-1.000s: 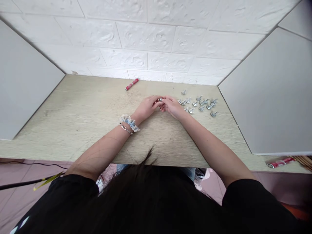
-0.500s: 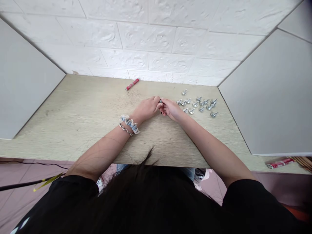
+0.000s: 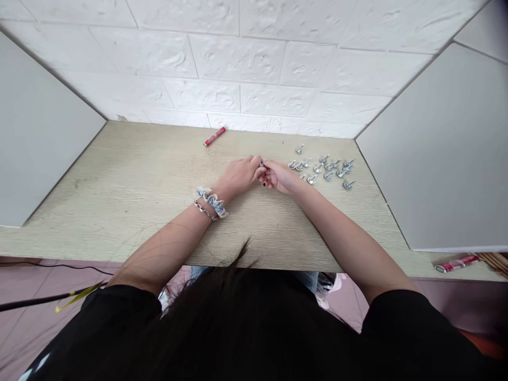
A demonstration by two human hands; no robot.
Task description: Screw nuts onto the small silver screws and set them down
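My left hand (image 3: 242, 173) and my right hand (image 3: 279, 175) meet over the table, fingertips touching. Between their pinched fingers shows a small silver metal piece (image 3: 261, 165), mostly covered; it looks like one of the bolts lying nearby. The left hand is seen from its back, with fingers curled. On the right hand, thumb and forefinger pinch while the other fingers curl below. Just right of my right hand lie several silver bolts (image 3: 318, 168) with wide round washers or heads, some partly behind the wrist.
A red tube-like stick (image 3: 215, 137) lies near the white brick-patterned wall (image 3: 214, 95). Grey panels (image 3: 448, 153) rise on both sides of the wooden table (image 3: 138, 211). At the right front edge lie another red tube (image 3: 456, 263) and some brown sticks (image 3: 494, 263).
The right wrist has shifted very slightly, covering more of a nearby bolt. Both hands otherwise keep the same pinch, and the view has tilted a little.
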